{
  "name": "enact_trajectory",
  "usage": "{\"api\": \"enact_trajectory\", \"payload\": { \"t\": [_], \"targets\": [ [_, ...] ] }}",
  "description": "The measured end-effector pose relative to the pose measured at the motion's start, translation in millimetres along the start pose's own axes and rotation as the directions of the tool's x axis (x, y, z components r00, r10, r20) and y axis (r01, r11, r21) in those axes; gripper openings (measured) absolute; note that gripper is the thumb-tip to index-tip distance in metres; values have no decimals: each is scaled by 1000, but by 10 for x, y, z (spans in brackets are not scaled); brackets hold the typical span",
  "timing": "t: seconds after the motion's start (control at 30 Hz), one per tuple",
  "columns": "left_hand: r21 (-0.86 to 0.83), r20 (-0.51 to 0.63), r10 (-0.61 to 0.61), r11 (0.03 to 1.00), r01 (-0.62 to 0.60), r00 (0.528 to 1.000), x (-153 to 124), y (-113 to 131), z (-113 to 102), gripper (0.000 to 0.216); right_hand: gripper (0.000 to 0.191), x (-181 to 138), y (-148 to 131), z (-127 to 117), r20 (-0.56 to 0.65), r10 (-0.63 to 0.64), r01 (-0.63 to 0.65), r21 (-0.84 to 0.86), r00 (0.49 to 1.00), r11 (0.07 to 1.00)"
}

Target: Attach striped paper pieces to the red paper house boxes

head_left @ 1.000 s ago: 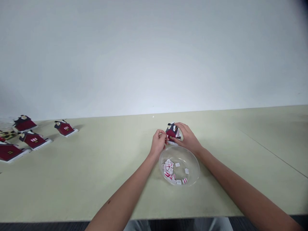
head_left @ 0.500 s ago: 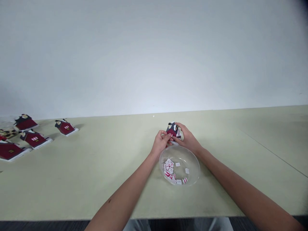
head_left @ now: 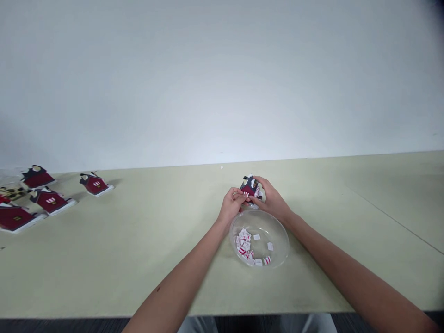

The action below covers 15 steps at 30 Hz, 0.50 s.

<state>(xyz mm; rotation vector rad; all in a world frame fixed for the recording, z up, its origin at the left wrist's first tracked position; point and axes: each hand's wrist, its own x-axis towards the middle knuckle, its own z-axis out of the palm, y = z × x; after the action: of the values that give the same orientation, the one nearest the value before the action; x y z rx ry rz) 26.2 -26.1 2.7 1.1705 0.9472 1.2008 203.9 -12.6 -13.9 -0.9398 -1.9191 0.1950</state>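
Here, right hand: curled around the back and side of a small dark-red paper house model, fingers closed on it, apparently bracing it from behind.

Left hand: fingers nearly closed, their tips meeting the house's front face; whether they pinch anything small there, I cannot tell.

House: held upright just above the table, between both hands, partly hidden by the fingers.

Below the hands: a round clear plastic bowl, just beside the wrists and within easy reach, holding small white-and-red paper tiles.

Far left: more dark-red paper houses lying on the pale green table, well apart from the hands.
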Motion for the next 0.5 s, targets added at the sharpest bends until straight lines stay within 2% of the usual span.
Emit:
{"api": "enact_trajectory", "payload": {
  "t": [0.5],
  "targets": [
    [44,19,16,999,-17,1000,-9,3,-14,45,61,-4,-7,-9,-14,-11,12,5,1000,1000]
  ]
}}
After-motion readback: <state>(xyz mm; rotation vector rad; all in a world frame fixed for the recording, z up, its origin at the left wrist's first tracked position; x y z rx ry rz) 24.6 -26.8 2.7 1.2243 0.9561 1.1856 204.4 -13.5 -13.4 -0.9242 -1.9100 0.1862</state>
